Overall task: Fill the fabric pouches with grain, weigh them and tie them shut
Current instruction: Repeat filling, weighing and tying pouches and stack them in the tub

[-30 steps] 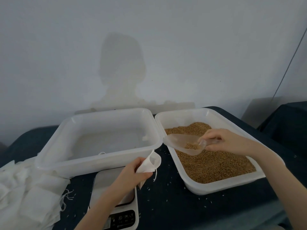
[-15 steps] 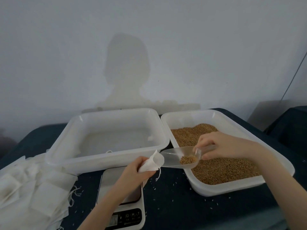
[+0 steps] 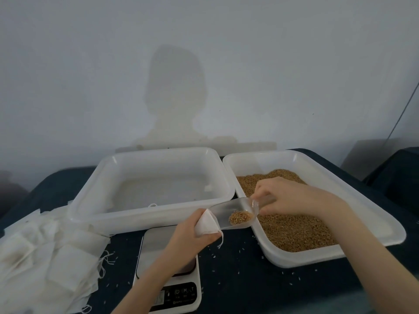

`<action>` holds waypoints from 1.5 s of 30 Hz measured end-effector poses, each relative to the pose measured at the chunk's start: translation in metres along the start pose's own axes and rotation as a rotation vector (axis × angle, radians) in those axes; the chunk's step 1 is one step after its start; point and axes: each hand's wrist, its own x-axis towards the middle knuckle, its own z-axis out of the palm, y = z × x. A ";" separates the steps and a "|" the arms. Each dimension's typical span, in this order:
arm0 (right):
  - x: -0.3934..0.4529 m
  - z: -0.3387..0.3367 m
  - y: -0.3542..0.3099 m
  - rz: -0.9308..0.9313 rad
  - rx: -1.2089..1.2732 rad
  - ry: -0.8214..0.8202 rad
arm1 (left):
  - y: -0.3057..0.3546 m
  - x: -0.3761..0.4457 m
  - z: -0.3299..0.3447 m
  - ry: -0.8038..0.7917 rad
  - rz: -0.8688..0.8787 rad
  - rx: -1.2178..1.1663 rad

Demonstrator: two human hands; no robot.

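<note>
Left hand [image 3: 192, 234] grips a white fabric pouch [image 3: 207, 225], mouth facing right, above the scale [image 3: 169, 268]. Right hand [image 3: 288, 197] pinches the handle of a clear scoop [image 3: 233, 214], its lip touching the pouch mouth, a little grain [image 3: 240, 217] inside. Grain tray [image 3: 353, 248] right, empty-looking tray [image 3: 127, 219] far left, spare pouches [image 3: 45, 252] near left.

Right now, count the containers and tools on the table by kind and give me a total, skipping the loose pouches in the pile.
White plastic trays: 2, one with grain, one without
Clear scoops: 1, in the right hand
Kitchen scales: 1
Pouches in the left hand: 1
Total: 5
</note>
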 end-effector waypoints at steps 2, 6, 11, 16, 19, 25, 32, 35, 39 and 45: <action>0.002 -0.002 -0.004 -0.003 -0.021 0.008 | -0.001 0.001 -0.002 0.015 0.010 0.046; 0.007 -0.009 -0.014 -0.016 -0.181 0.022 | 0.000 0.003 0.002 0.027 -0.009 0.240; 0.008 -0.023 -0.036 -0.077 -0.412 0.224 | 0.011 0.006 0.012 0.088 -0.052 0.047; 0.010 -0.028 -0.064 -0.157 -0.782 0.469 | 0.025 0.017 0.015 0.178 -0.035 -0.012; 0.011 -0.029 -0.082 -0.147 -0.876 0.501 | 0.025 0.020 0.018 0.214 -0.033 -0.017; 0.011 -0.023 -0.096 -0.175 -1.022 0.584 | 0.024 0.022 0.018 0.262 -0.094 -0.033; 0.012 -0.019 -0.075 -0.090 -0.907 0.570 | 0.013 0.028 0.001 0.233 -0.096 0.109; 0.011 -0.016 -0.043 0.005 -0.715 0.461 | 0.006 0.030 -0.015 0.184 -0.056 0.208; 0.010 -0.002 0.011 0.230 -0.492 0.396 | -0.002 0.030 -0.033 0.152 -0.019 0.285; 0.015 0.034 0.057 0.474 -0.315 0.150 | -0.013 0.017 -0.033 0.207 0.034 0.239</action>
